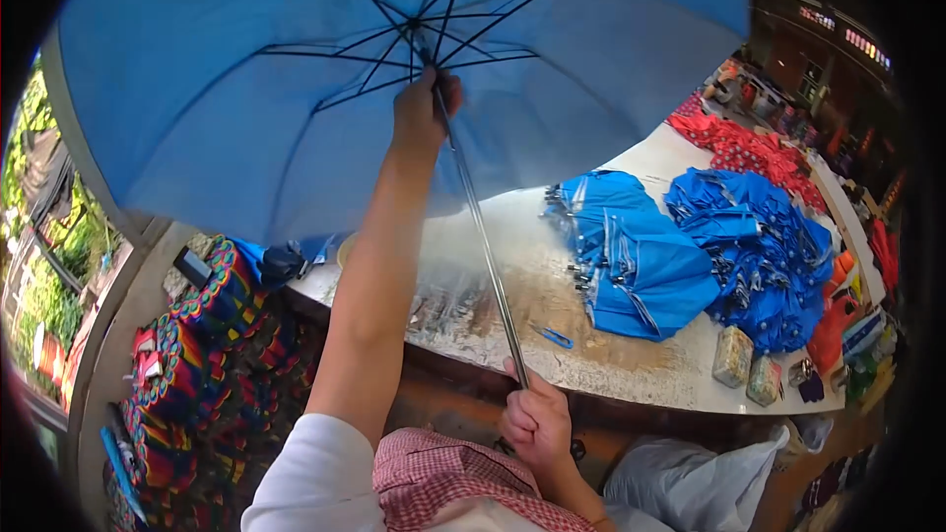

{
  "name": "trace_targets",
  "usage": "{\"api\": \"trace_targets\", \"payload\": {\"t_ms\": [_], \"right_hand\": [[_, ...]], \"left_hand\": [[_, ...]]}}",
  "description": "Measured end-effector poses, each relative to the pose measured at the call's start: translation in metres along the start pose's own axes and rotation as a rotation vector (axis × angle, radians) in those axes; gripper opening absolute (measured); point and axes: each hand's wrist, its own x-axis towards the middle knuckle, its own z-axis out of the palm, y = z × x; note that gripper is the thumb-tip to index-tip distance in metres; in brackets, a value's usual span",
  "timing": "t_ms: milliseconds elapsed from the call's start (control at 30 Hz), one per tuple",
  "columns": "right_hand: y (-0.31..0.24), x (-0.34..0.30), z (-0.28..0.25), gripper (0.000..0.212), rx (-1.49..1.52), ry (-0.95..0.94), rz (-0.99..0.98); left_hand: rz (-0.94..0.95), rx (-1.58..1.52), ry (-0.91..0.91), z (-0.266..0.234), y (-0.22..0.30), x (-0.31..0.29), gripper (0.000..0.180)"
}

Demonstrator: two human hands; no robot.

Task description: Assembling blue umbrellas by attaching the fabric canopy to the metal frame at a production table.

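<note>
An opened blue umbrella (pixel 591 69) spreads across the upper part of the view, its dark ribs showing from the inside. My left hand (pixel 426 103) is wrapped round the top of the shaft, just under the hub where the ribs meet. Lower down, my right hand (pixel 537 424) grips the bottom end of the metal umbrella shaft (pixel 483 236), close to my body; whatever handle sits there is hidden by the fingers. The shaft slants from the hub down to the right.
Behind the shaft stands a worn white table (pixel 463 325) with a small blue clip-like item (pixel 557 337). Folded blue umbrellas (pixel 641 261) and a blue heap (pixel 759 246) lie right, red fabric (pixel 759 148) beyond. Colourful patterned cloth (pixel 212 355) is left; a white sack (pixel 690 478) lower right.
</note>
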Motion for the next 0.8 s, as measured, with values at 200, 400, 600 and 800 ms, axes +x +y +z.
{"api": "trace_targets", "payload": {"t_ms": [200,400,600,800], "right_hand": [[0.012,-0.023,-0.004,0.043,-0.053,-0.075,0.034],[0.023,-0.007,-0.013,0.042,-0.284,-0.012,-0.113],[0.064,-0.005,-0.037,0.038,-0.525,-0.119,0.052],[0.134,-0.021,-0.118,0.028,-0.836,-0.059,0.574]], "left_hand": [[0.099,0.013,-0.135,0.011,0.06,0.006,0.026],[-0.162,0.121,-0.135,-0.005,-0.012,-0.14,0.03],[-0.353,-0.025,-0.124,-0.086,-0.064,-0.198,0.031],[-0.744,0.192,0.262,-0.197,-0.139,-0.312,0.035]]}}
